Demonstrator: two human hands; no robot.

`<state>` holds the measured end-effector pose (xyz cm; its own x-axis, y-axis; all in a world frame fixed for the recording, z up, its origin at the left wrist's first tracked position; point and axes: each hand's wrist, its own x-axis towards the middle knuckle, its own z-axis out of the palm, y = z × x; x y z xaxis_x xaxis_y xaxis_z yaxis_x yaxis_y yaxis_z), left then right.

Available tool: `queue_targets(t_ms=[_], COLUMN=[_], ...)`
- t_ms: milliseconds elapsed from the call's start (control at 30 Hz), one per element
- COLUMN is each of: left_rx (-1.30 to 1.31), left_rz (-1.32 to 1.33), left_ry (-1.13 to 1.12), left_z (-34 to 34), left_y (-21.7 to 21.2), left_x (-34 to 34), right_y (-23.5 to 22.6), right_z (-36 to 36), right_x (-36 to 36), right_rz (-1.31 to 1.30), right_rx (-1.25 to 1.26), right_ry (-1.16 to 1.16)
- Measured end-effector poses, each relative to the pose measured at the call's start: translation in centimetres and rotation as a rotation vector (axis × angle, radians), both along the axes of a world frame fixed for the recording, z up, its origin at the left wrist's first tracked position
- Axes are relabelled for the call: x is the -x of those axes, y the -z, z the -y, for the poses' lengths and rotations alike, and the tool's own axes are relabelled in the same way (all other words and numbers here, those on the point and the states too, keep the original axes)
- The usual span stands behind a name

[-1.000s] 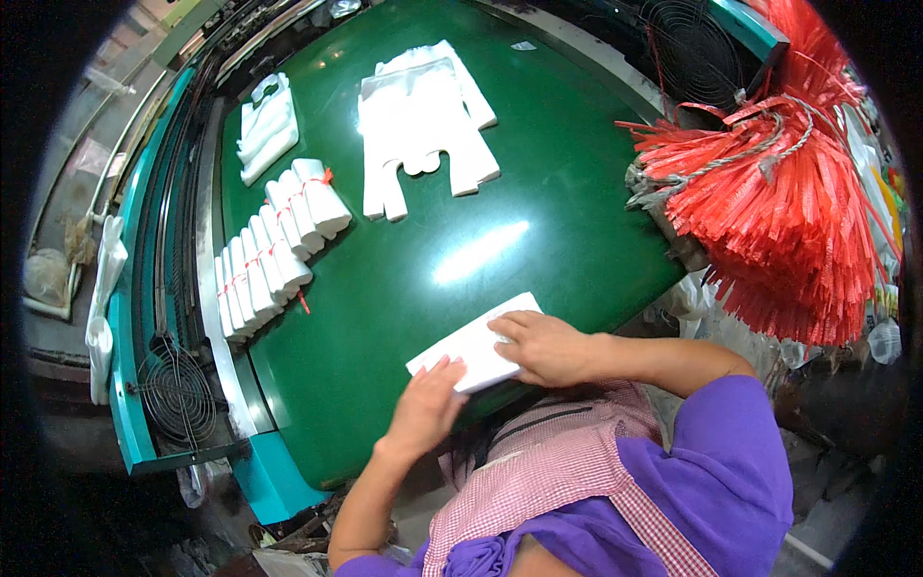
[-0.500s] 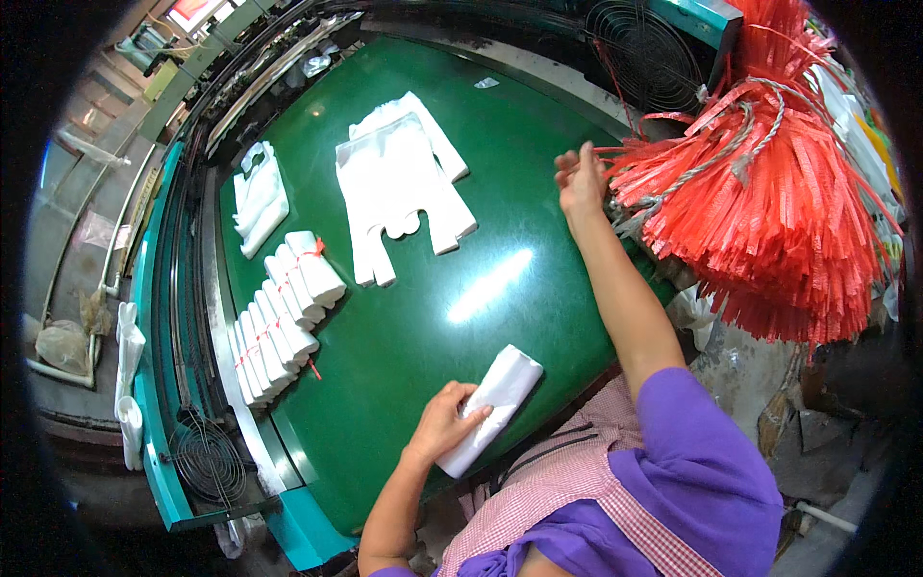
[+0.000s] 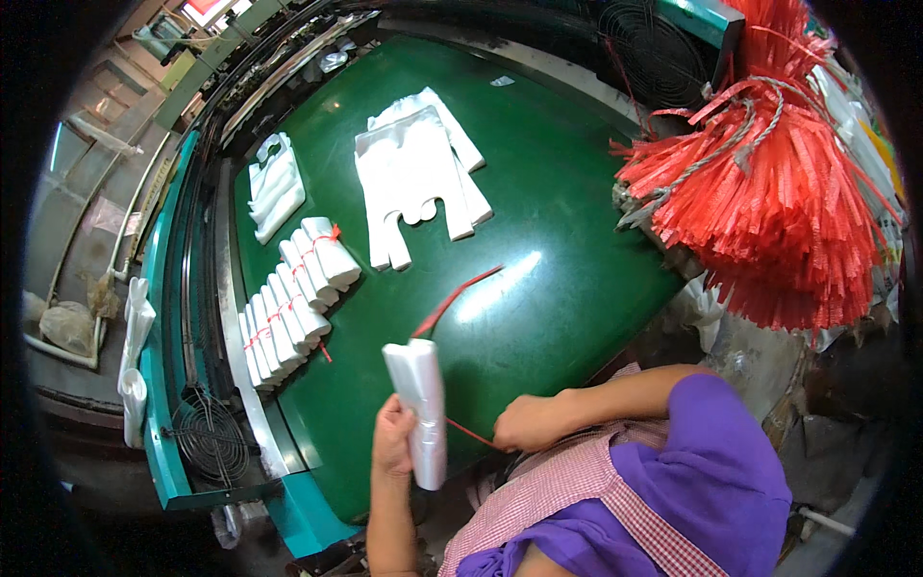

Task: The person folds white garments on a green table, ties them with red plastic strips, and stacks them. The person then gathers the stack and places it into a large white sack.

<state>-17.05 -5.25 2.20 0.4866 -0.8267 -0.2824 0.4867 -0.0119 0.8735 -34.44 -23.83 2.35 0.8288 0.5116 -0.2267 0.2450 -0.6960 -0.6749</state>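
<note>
The left hand (image 3: pixel 392 438) is closed around a folded white bundle (image 3: pixel 420 413), with the fingers on its left side. The bundle stands lengthwise over the near edge of the green bench (image 3: pixel 558 240), somewhat blurred, so I cannot tell if its lower end touches anything. A red strip (image 3: pixel 445 311) goes out from the upper end of the bundle toward the far side. Another red length comes out at the right side of the bundle and reaches the right hand (image 3: pixel 531 421), which is closed on its end. What lies between these two lengths is hidden by the bundle.

At the left side of the bench there is a row of white bundles (image 3: pixel 298 313), each tied with red. Behind this row lies a smaller white stack (image 3: pixel 276 188) with a cut-out at its top. To the right of it are white bags (image 3: pixel 413 173) with handles, lying flat. At the right hangs a thick bunch of red strips (image 3: pixel 760 212), bound with a grey rope (image 3: pixel 694 173).
</note>
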Motion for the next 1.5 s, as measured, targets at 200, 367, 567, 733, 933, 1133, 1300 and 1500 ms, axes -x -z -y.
queue_targets(t_ms=[200, 367, 567, 733, 933, 1133, 1300, 1500], left_rx=[-0.35, -0.139, -0.114, -0.077, 0.011, 0.16, -0.194, -0.495], left_rz=[0.739, 1.339, 0.68, 0.301, 0.526, 1.642, 1.122, 1.381], left_ry=[0.219, 0.211, -0.068, -0.177, -0.153, 0.076, -0.139, -0.217], left_z=[4.6, 8.4, 5.3, 6.4, 6.1, 5.2, 5.6, 4.7], left_y=[-1.7, -1.3, 2.1, 2.1, 2.7, 1.4, 1.5, 2.7], left_x=[-1.7, 3.1, 1.8, 1.8, 2.8, 4.4, -0.3, -4.5], right_y=[-3.1, -1.7, 0.2, -0.2, 1.4, 2.7, 1.3, -0.7], right_z=[4.2, 4.4, 3.6, 2.0, 4.4, 3.5, 2.8, 1.8], right_x=[0.7, -4.0, -4.4, -3.0, -6.3, -6.5, -3.7, -4.1], right_rz=[0.564, -0.15, 0.277, 0.79, -0.437, 0.188, 0.392, 0.641], right_rx=[-0.49, -1.259, -0.272, -0.131, -1.117, -0.515, -0.422, 0.046], right_ry=[0.095, 0.548, 0.329, 0.361, 0.665, 0.498, 0.54, 0.213])
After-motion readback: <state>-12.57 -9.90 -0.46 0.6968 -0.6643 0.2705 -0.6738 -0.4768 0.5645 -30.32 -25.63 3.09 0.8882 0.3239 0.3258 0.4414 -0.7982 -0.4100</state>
